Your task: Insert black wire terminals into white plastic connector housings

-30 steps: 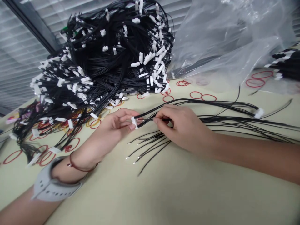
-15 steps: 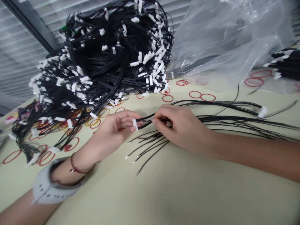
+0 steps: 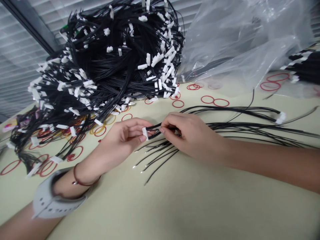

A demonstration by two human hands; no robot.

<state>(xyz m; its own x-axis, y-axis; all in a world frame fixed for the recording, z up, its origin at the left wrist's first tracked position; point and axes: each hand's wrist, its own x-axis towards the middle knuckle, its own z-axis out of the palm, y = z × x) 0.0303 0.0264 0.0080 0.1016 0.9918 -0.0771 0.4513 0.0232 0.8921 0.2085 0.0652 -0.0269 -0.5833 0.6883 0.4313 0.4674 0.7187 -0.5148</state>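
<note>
My left hand (image 3: 122, 135) pinches a small white plastic connector (image 3: 145, 133) between thumb and fingertips. The connector terminates a group of thin black wires (image 3: 155, 127). My right hand (image 3: 190, 135) sits just to its right, its fingertips closed on those wires close to the connector. Loose black wires (image 3: 250, 128) fan out beneath and beyond my right hand, with several stripped ends (image 3: 155, 155) lying on the table below. Another white connector (image 3: 281, 117) lies at their far right.
A large heap of black wires with white connectors (image 3: 107, 63) rises behind my left hand. A clear plastic bag (image 3: 237, 43) lies to its right, and a further bundle (image 3: 303, 66) sits at the right edge. Red rubber bands (image 3: 215, 101) lie on the cream table (image 3: 200, 203), with window blinds (image 3: 17, 66) at left.
The white connector has turned more upright, and my right fingertips have moved left, closer to it. The whole view has shifted slightly.
</note>
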